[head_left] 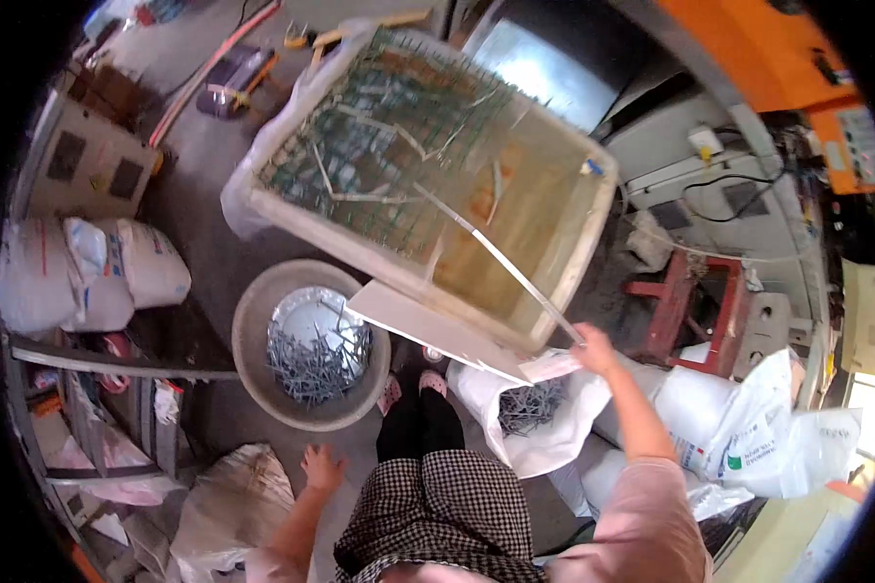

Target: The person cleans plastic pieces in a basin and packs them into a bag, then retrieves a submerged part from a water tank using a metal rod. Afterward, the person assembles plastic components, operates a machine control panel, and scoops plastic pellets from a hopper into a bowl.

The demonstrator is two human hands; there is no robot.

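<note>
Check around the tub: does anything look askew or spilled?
Nothing looks clearly spilled. In the tub, though, pale strips lie at scattered angles over the green mesh, looking disordered beside the long stick in the right hand.

Got a big orange machine (749,44) over on the right, kinda beat-up red stool (673,303) near it, and white sacks (148,264) slumped by a grey vented box (97,163) on the left.

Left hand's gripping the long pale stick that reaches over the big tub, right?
Wrong hand: the head view shows the right hand gripping the long pale stick that reaches over the big tub.
</note>
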